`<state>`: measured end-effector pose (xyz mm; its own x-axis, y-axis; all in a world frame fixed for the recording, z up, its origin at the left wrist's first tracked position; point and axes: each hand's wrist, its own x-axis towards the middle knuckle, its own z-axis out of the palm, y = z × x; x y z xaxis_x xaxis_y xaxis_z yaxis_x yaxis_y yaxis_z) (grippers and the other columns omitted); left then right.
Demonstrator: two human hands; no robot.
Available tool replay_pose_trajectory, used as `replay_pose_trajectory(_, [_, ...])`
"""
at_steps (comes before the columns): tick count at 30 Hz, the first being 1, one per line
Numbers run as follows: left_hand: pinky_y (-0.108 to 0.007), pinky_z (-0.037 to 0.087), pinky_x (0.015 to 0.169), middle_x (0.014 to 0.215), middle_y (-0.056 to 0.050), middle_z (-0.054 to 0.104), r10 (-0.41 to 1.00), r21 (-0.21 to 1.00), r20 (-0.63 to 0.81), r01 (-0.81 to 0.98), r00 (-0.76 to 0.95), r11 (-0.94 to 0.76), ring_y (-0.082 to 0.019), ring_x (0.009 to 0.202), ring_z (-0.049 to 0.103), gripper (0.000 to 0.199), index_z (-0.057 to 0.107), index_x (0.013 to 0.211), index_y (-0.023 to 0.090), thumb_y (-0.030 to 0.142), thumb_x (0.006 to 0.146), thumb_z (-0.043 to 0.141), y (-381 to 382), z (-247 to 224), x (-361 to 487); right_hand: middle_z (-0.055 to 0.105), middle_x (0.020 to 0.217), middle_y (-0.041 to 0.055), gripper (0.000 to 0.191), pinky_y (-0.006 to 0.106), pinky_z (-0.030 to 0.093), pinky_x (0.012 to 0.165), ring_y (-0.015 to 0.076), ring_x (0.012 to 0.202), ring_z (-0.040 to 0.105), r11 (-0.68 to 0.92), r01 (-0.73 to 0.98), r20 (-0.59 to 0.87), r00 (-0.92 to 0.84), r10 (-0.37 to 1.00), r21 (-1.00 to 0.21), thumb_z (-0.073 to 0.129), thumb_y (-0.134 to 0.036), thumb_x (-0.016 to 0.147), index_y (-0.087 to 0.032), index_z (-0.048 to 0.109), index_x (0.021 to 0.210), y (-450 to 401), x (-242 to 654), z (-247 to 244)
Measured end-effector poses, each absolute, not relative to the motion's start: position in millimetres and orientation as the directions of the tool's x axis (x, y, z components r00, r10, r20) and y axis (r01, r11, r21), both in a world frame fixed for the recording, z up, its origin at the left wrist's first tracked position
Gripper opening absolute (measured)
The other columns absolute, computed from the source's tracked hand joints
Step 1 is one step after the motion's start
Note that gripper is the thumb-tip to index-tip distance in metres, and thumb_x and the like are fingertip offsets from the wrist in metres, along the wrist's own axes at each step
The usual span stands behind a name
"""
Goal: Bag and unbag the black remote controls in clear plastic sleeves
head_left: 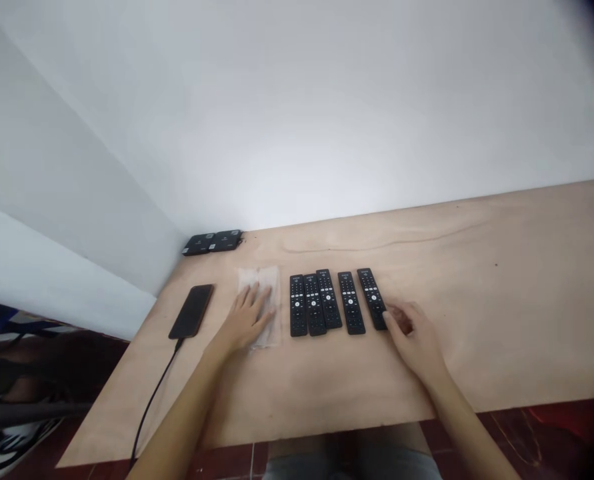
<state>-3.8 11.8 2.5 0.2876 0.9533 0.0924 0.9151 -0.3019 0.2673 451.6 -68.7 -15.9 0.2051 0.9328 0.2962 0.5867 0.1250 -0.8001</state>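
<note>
My left hand (248,316) lies flat with fingers spread on a thin stack of clear plastic bags (271,327). Right of the bags, several black remote controls lie upright in a row, buttons up. Three are close together, among them the leftmost remote (297,317) and a slightly higher one (329,300). A gap separates these from another remote (351,307). At the row's right end, my right hand (414,337) has curled fingers and its thumb at the lower right edge of the last remote control (371,297), which rests on the table.
A dark phone (191,311) with a cable (154,393) plugged in lies at the left. Two small black boxes (197,244) (225,241) sit in the back left corner against the wall. The wooden table (517,300) extends right; its front edge is near my legs.
</note>
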Motion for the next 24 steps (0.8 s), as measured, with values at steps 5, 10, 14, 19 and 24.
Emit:
replay_pose_trajectory(5, [-0.068,0.02,0.138,0.183,-0.016,0.036,0.897,0.248,0.311,0.884,0.315,-0.397,-0.044,0.173,0.02,0.065,0.049,0.171,0.026,0.055,0.113,0.053,-5,34,26,0.061,0.157,0.0141,0.055,0.062,0.046,0.125,0.0409,0.144,0.057,0.295,0.718,0.424,0.0,0.906,-0.63,0.074,-0.058,0.101,-0.032,0.07,0.15,-71,451,-17])
replay_pose_trajectory(10, [-0.069,0.028,0.137,0.184,-0.008,0.037,0.814,0.277,0.286,0.77,0.505,-0.575,-0.043,0.172,0.024,0.059,0.052,0.17,0.039,0.045,0.112,0.062,-40,47,89,0.044,0.177,0.011,0.071,0.071,0.039,0.128,0.0471,0.159,0.043,0.339,0.81,0.37,-0.164,0.914,-0.479,0.078,-0.059,0.1,-0.04,0.057,0.165,-74,447,-17])
replay_pose_trajectory(14, [-0.075,0.038,0.131,0.183,-0.009,0.038,0.859,0.353,0.246,0.784,0.449,-0.511,-0.047,0.172,0.025,0.056,0.053,0.168,0.04,0.042,0.113,0.06,-58,17,128,0.043,0.18,0.0081,0.058,0.067,0.043,0.129,0.0423,0.163,0.041,0.362,0.796,0.318,-0.226,0.921,-0.485,0.068,-0.05,0.108,-0.04,0.057,0.165,-72,446,-15])
replay_pose_trajectory(19, [-0.072,0.041,0.132,0.175,-0.012,0.05,0.913,0.447,0.319,0.808,0.256,-0.383,-0.043,0.169,0.034,0.048,0.065,0.157,0.03,0.022,0.112,0.054,-72,-15,147,0.054,0.17,0.0106,0.05,0.064,0.049,0.128,0.0384,0.157,0.05,0.372,0.75,0.358,-0.192,0.914,-0.547,0.062,-0.042,0.111,-0.037,0.061,0.162,-70,447,-15])
replay_pose_trajectory(24, [-0.071,0.042,0.132,0.174,-0.012,0.051,0.908,0.453,0.345,0.806,0.237,-0.382,-0.042,0.168,0.037,0.05,0.067,0.154,0.029,0.013,0.109,0.053,-80,-20,153,0.053,0.172,0.0086,0.045,0.062,0.05,0.128,0.037,0.158,0.051,0.382,0.786,0.33,-0.24,0.913,-0.486,0.057,-0.039,0.114,-0.037,0.065,0.158,-71,444,-12])
